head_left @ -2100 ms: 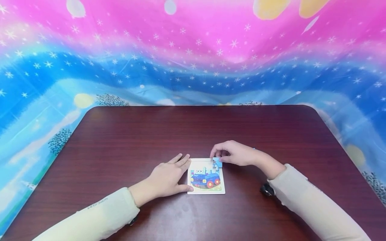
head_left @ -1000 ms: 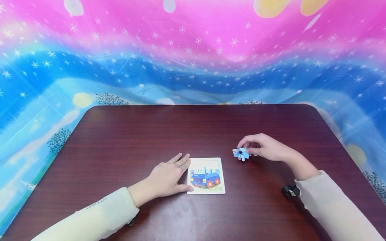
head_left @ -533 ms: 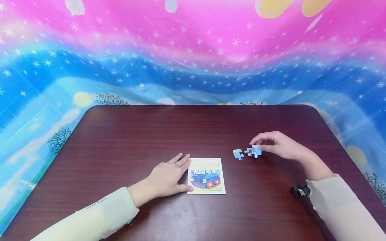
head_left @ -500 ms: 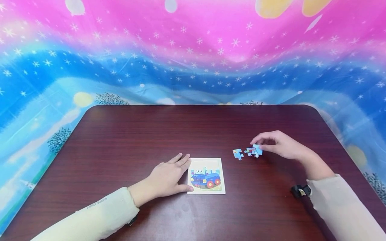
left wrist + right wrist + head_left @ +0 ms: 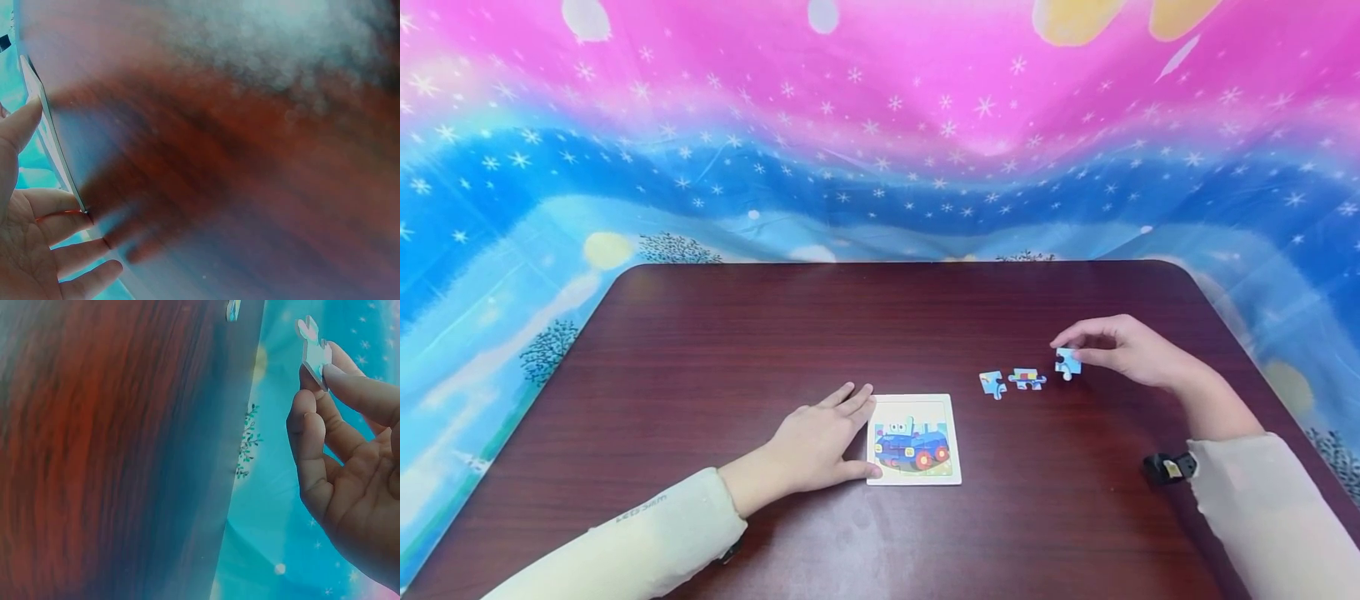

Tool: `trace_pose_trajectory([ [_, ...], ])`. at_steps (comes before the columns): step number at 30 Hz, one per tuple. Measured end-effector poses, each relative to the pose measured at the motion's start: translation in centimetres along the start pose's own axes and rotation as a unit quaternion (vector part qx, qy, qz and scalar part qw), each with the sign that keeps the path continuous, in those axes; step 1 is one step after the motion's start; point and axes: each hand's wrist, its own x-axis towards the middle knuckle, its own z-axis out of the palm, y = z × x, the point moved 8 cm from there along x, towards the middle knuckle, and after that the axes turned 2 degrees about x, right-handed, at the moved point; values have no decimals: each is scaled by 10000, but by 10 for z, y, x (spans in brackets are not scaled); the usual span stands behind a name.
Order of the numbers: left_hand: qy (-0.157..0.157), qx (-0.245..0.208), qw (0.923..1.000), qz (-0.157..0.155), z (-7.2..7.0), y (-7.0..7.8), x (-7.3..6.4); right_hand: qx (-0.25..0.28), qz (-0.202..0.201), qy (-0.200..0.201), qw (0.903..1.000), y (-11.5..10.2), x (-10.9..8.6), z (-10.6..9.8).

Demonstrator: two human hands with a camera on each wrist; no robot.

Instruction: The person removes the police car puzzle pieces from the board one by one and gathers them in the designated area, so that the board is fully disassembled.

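Gleaming table (image 5: 820, 325), puzzle (image 5: 913, 450) atop (snowflake cloth (image 5: 887, 187) behind)

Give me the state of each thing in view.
Puzzle board: flat on the table, partly filled, upper strip bare
Held piece: pinched, out of the board
Loose piece nearest the board: on the table, face up
Middle piece: on the table, face up
Left hand: fingers straight, touching the board's left edge
Right hand: pinching the held piece
Cloth backdrop: creased

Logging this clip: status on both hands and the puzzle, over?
Left hand touching puzzle board. Right hand pinching one piece. Two loose pieces between board and piece.
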Motion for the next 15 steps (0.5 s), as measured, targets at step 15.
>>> trace_pose_trajectory([
  [15, 44, 65, 10000, 55, 1, 0, 1, 203, -125, -153, 9996, 21, 0, 5],
])
